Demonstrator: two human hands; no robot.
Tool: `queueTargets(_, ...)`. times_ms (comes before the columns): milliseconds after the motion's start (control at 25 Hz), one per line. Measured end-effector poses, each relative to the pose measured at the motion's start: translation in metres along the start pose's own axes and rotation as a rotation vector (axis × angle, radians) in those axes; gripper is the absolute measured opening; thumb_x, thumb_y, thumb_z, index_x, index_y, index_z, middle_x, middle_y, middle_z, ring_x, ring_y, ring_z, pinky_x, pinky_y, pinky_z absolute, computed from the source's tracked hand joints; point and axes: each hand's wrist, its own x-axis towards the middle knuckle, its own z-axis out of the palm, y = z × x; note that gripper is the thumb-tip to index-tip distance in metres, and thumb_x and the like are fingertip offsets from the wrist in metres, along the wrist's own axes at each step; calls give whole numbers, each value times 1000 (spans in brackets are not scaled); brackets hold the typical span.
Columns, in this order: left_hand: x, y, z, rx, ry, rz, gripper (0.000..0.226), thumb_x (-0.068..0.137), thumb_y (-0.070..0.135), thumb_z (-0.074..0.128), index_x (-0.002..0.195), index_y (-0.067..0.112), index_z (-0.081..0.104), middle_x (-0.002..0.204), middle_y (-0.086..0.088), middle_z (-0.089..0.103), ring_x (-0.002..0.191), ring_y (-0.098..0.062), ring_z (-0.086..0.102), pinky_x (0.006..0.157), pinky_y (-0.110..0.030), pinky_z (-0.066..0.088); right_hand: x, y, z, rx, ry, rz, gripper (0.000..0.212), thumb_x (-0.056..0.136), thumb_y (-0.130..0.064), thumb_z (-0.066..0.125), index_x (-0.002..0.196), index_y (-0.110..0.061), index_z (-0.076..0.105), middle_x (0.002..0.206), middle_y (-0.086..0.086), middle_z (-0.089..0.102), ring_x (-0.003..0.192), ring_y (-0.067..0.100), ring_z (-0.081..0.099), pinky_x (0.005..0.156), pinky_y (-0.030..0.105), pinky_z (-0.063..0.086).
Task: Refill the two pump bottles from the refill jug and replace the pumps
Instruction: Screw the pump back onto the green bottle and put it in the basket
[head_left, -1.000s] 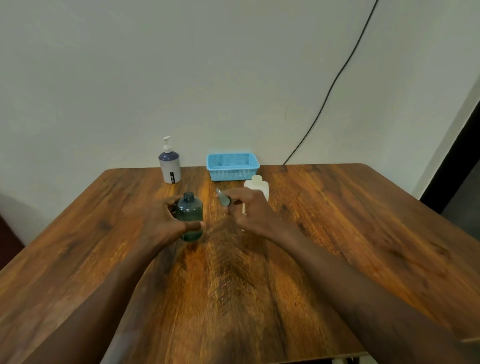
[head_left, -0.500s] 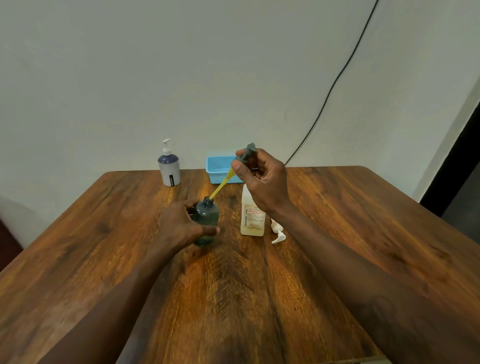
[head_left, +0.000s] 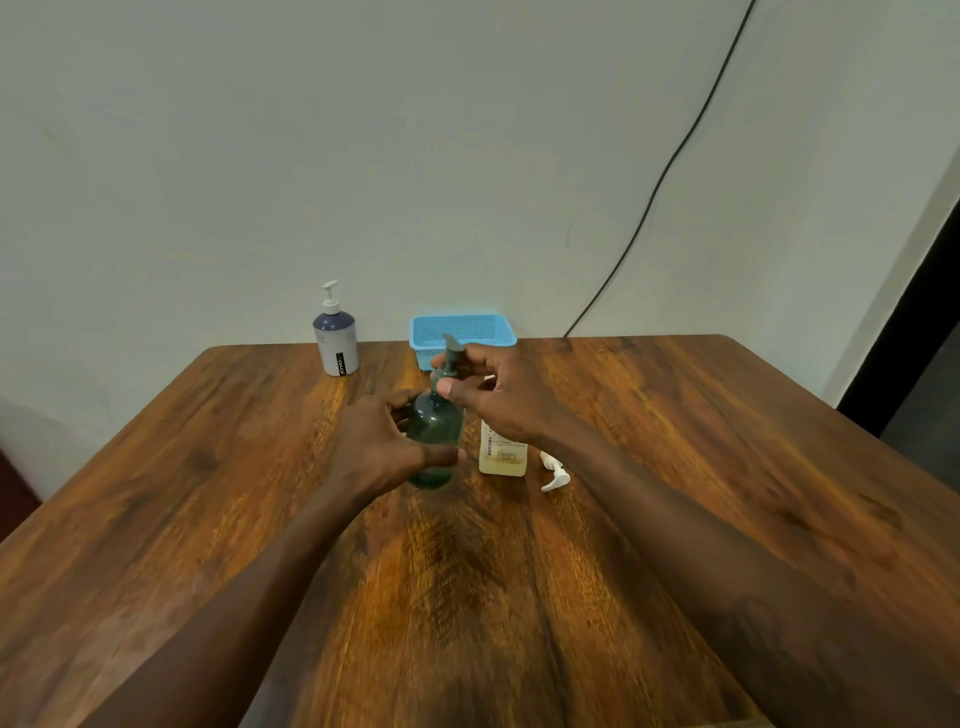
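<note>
Seating the grey pump (head_left: 451, 358) on the green bottle (head_left: 435, 431), centre frame: my left hand (head_left: 379, 447) grips the body, my right hand (head_left: 498, 395) pinches the pump's collar. I should hold the bottle upright and thread squarely, clear of the refill jug (head_left: 503, 452) just right.

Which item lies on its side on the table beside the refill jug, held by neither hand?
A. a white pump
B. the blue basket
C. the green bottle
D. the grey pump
A: the white pump lies loose on the table beside the refill jug; the right hand grips the grey pump, the left hand the green bottle.
</note>
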Motion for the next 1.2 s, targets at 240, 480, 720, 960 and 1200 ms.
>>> queueTargets(240, -1, 14, 6, -41, 64, 12, 80, 53, 50, 94, 124, 23, 69, 107, 8, 75, 90, -3, 68, 71, -13, 51, -5, -7, -2, -67, 139, 18, 40, 81, -29, 86, 113, -9, 72, 101, -5, 76, 78, -15, 66, 74, 8, 55)
queueTargets(480, -3, 20, 17, -41, 53, 41, 88, 52, 53, 93, 126, 13, 66, 113, 0, 73, 96, -11, 68, 78, -21, 58, -4, -7, 0, -226, 265, 101, 57, 63, -58, 91, 82, -16, 58, 72, -11, 58, 57, 2, 50, 50, 10, 41)
queueTargets(720, 1, 25, 12, -84, 44, 97, 84, 52, 57, 91, 125, 19, 69, 114, 8, 74, 96, -4, 69, 81, -20, 58, -5, -2, -9, 220, 56, 101, 56, 88, -25, 78, 138, -23, 54, 130, 3, 67, 120, 14, 65, 98, 37, 58)
queueTargets(960, 0, 23, 13, -67, 46, 101, 80, 54, 54, 92, 122, 19, 70, 109, 6, 75, 94, -6, 70, 79, -21, 58, -4, -9, -10, 54, 157, 56, 63, 71, -26, 94, 124, -19, 61, 97, -7, 71, 80, -2, 71, 74, 17, 60)
queueTargets(1200, 0, 24, 14, -58, 41, 119, 79, 54, 54, 93, 120, 19, 69, 106, 13, 72, 90, 1, 68, 76, -10, 54, -3, -13, -2, 99, 84, 171, 62, 83, -40, 83, 133, -21, 53, 116, -5, 68, 102, 8, 67, 86, 17, 57)
